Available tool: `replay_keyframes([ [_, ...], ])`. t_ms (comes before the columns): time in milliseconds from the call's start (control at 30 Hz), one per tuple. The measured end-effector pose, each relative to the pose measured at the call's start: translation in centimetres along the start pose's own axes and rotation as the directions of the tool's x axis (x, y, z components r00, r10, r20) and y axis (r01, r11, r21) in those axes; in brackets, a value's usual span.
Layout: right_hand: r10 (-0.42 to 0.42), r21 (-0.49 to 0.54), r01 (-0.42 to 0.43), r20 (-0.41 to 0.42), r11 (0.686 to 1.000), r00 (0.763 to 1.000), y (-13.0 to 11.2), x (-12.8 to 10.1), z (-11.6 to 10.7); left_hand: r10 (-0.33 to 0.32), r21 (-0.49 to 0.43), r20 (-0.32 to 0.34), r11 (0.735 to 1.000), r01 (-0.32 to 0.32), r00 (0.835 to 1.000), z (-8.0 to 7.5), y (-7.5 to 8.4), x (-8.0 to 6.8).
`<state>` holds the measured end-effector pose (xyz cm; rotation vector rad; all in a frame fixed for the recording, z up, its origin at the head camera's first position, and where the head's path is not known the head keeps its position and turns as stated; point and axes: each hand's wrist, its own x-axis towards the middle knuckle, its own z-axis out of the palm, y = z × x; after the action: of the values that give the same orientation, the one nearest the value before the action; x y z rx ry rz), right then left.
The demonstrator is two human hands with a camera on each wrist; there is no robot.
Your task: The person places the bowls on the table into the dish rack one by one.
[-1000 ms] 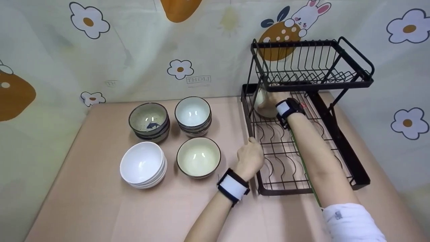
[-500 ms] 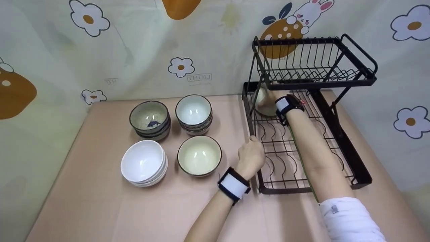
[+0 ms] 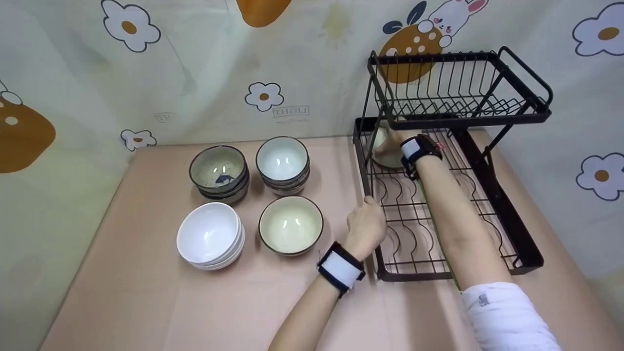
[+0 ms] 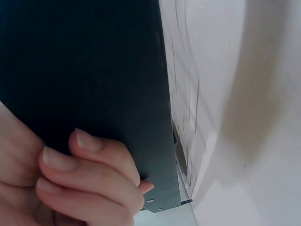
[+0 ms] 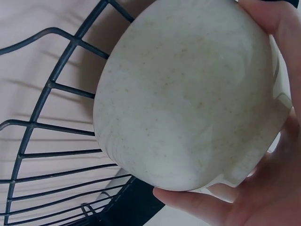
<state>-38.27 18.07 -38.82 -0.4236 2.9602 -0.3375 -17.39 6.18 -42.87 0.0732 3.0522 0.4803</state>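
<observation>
My right hand (image 3: 400,138) reaches beneath the upper shelf of the black two-tier dish rack (image 3: 509,229). It grips a pale speckled bowl (image 5: 183,94), which sits bottom up at the back left of the lower tier. In the right wrist view, the thumb and fingers (image 5: 188,202) spread round the bowl on either side of its foot. The shelf's front bar covers part of this hand in the head view. My left hand (image 3: 366,226) holds the rack's left side rail, its fingers (image 4: 94,174) curled against the dark side panel (image 4: 94,70).
Left of the rack stand a stack of white bowls (image 3: 209,234), a dark-rimmed grey stack (image 3: 218,168), a pale blue stack (image 3: 282,161) and a cream bowl (image 3: 291,225). A patterned cloth (image 3: 195,68) hangs behind the table (image 3: 122,292).
The head view has shifted slightly, so the scene sits a little higher and further right. Both hands keep their holds on the rack and the bowl.
</observation>
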Motion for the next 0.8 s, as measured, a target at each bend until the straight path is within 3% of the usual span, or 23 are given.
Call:
replay_keyframes([
  [133, -0.004, -0.008, 0.005, 0.014, 1.000, 1.000, 0.2, 0.5, 0.3, 0.003, 0.007, -0.003, 1.000, -0.003, 1.000, 0.0, 0.0, -0.1],
  [400, 0.011, 0.049, -0.017, 0.124, 0.999, 0.992, 0.7, 1.4, 0.6, -0.019, -0.015, 0.022, 1.000, 0.020, 1.000, 0.0, 0.0, 0.2],
  [800, 0.041, -0.002, -0.041, 0.121, 0.999, 0.992, 0.2, 0.8, 0.2, -0.008, 0.002, -0.003, 1.000, 0.008, 1.000, 0.1, 0.0, 0.2],
])
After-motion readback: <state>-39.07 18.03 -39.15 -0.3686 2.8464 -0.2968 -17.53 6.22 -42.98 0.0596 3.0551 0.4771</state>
